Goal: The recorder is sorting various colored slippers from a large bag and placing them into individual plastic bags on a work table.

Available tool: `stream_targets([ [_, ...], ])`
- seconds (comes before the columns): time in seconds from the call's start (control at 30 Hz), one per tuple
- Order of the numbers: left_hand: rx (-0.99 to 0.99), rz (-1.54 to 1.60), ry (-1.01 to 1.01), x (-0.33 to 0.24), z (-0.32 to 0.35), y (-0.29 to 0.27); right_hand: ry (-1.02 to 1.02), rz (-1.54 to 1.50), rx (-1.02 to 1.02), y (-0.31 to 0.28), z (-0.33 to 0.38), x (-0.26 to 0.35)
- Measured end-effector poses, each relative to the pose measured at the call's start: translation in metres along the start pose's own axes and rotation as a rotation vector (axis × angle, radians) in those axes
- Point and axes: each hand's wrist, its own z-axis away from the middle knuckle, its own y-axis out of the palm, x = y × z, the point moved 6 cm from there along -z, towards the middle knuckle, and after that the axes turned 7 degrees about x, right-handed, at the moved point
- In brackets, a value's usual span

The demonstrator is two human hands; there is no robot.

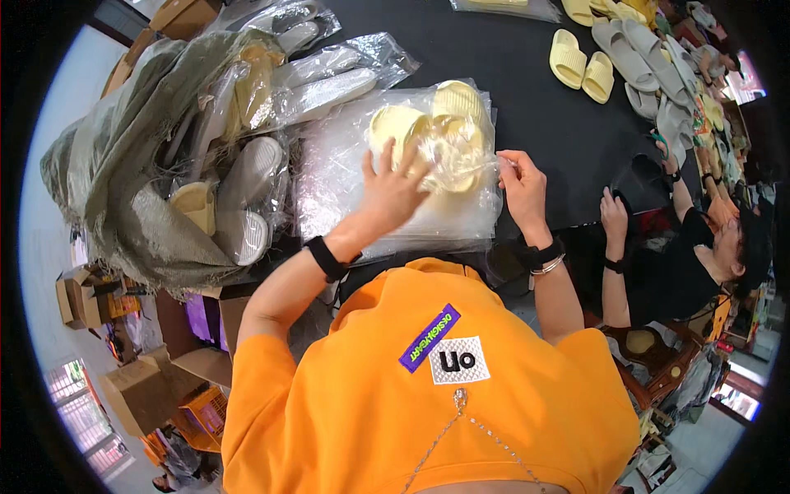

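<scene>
Black tabletop (527,103) spans the upper middle of the frame, with cardboard cartons (136,391) at lower left. We find the yellow slippers (457,100) above centre, beneath creased clear film (448,167), on a stack of flat clear bags (325,193). The rightmost slipper's long axis runs roughly up and down the frame; we cannot tell toe from heel through the glare.

Left hand (388,193): fingers spread wide over the film, slightly blurred, covering part of the left slipper. Right hand (524,183): thumb and fingers pinched on the film's right edge.

Lettering: we note a purple strip (429,337) with yellow-green characters and a white patch (459,361) with bold black ones, both on the orange top (329,391).

Around: a grey-green woven sack (123,165) with bagged grey slippers (259,169) crowds the stack's left side. A loose yellow pair (569,62) lies upper right, near heaped grey slippers (650,58); a co-worker in black (671,267) sits at right.
</scene>
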Motion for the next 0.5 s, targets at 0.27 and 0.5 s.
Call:
stream_targets([
  [0.27,-0.360,0.660,-0.058,0.024,-0.004,-0.042,-0.303,0.045,0.070,0.021,-0.009,0.065],
  [0.5,-0.456,0.653,-0.158,0.077,-0.021,-0.056,-0.216,-0.267,0.060,0.008,-0.032,0.073],
])
